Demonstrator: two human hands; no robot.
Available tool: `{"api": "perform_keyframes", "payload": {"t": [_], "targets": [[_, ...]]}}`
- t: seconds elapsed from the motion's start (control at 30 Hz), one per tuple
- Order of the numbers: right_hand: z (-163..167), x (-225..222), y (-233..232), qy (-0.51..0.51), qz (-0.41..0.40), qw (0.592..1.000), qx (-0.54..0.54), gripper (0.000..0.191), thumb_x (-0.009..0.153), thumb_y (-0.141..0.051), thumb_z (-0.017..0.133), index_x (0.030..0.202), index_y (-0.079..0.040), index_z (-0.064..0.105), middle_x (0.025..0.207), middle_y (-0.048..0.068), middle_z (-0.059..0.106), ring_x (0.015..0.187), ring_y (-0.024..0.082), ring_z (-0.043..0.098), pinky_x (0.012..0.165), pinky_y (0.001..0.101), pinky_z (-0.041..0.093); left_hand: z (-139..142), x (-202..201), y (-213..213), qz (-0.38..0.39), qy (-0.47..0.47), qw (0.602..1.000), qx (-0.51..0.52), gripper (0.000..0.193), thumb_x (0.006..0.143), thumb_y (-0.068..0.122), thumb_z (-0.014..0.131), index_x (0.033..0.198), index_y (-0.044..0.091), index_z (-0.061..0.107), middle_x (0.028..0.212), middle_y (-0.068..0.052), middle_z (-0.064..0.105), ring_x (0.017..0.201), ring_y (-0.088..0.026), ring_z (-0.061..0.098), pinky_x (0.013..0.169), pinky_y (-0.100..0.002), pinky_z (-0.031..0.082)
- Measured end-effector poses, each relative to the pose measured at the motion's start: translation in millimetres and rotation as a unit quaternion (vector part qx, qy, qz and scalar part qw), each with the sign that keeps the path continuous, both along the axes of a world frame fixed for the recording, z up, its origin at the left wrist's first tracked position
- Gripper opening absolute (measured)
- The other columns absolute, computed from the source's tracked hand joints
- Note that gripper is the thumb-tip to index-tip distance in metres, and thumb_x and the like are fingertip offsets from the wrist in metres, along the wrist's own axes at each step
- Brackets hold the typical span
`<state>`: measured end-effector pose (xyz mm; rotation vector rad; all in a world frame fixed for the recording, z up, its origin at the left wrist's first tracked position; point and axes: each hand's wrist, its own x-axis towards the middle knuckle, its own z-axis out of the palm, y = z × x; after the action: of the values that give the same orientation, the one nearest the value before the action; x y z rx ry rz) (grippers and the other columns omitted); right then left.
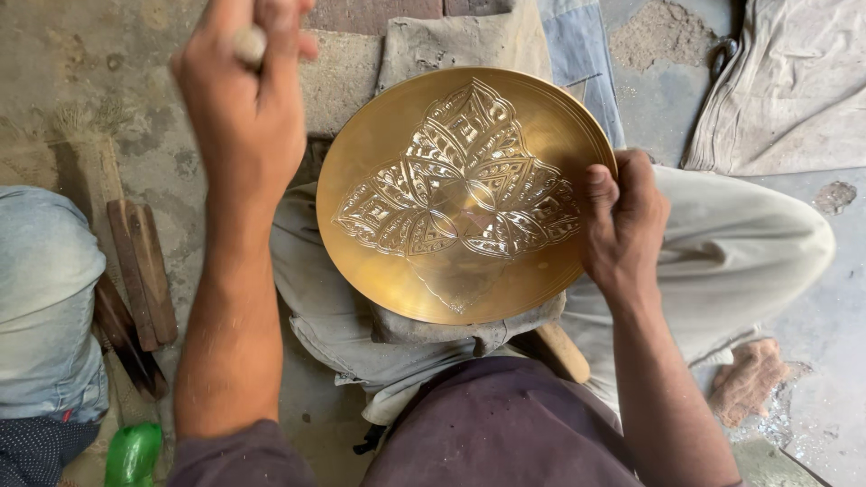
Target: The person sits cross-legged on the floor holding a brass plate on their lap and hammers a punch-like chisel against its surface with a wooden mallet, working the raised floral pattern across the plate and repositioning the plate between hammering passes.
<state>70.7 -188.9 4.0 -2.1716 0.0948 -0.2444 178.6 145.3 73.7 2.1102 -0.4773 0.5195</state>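
1. Brass plate [465,194], engraved, resting on cloth-padded lap; likely stiff, fairly heavy, slick.
2. Right hand [622,225] clamped on rim at 3 o'clock; best hold there.
3. Left hand [244,99], raised at 10 o'clock, fisted round a tool handle [251,43].

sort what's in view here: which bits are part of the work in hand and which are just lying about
In use:
- brass plate with engraved pattern, resting on the lap
- right hand gripping the plate's rim
- left hand raised, closed on a tool handle

Lying about:
- wooden pieces on the floor
- green bottle
- orange rag
- grey cloth
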Motion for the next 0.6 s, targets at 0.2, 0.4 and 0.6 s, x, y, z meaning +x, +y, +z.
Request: {"api": "perform_keyframes", "payload": {"t": [0.2,0.4,0.6], "targets": [[44,57,-21,-0.032,0.146,0.988,0.033,0.058,0.117,-0.053,0.047,0.130,0.002,0.061,0.113,0.013,0.069,0.101,0.017,0.064,0.088,0.0319,0.052,12,-44,1,0.075,0.109,0.988,0.073,0.006,0.106,0.006,0.067,0.109,0.003,0.070,0.095,-0.010,0.063,0.074,-0.014,0.060,0.060,-0.027,0.045],[44,144,-26,0.185,0.333,0.904,0.196,0.055,0.110,-0.049,0.052,0.134,-0.002,0.066,0.122,0.007,0.073,0.112,0.016,0.069,0.100,0.0334,0.055,-31,-39,26,0.138,0.209,0.968,0.007,0.011,0.112,0.016,0.070,0.116,0.006,0.068,0.098,-0.008,0.069,0.084,-0.018,0.060,0.077,-0.034,0.050],[14,149,-21,0.062,0.444,0.888,0.100,0.036,0.088,-0.011,0.081,0.119,0.002,0.071,0.103,0.007,0.074,0.090,0.011,0.064,0.089,0.0305,0.056,-75,-69,5,0.056,0.129,0.980,-0.142,0.036,0.101,0.009,0.067,0.132,-0.003,0.052,0.126,-0.013,0.063,0.116,-0.025,0.059,0.100,-0.037,0.046]]}}
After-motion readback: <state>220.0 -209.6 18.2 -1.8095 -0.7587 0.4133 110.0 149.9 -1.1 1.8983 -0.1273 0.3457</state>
